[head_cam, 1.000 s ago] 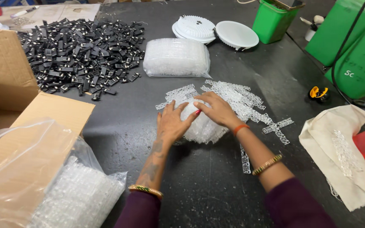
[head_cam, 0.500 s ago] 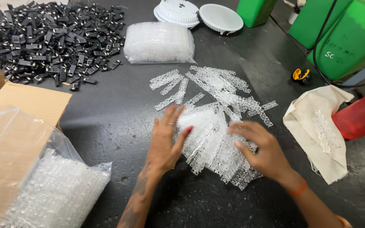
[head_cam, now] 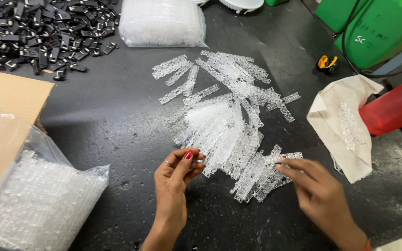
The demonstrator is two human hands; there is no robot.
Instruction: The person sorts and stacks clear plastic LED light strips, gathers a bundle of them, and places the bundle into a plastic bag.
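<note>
A loose heap of clear plastic strips point(head_cam: 229, 125) is spread across the dark table point(head_cam: 112, 125). My left hand point(head_cam: 177, 179) pinches the near ends of a fanned bunch of strips at the heap's lower left. My right hand point(head_cam: 319, 195) rests its fingertips on several strips at the heap's lower right edge, fingers curled over them.
A clear bag of strips point(head_cam: 38, 204) lies at the lower left beside a cardboard box point(head_cam: 5, 107). Another filled bag point(head_cam: 161, 23) sits at the top. Black plastic parts point(head_cam: 38, 32) pile at top left. A cloth with strips point(head_cam: 343, 123), a red container point(head_cam: 396, 109) and green bins point(head_cam: 373, 28) stand right.
Both hands have pulled back toward me, dragging the strips out from a tight pile into a long fan. The view has tilted down and closer to the table.
</note>
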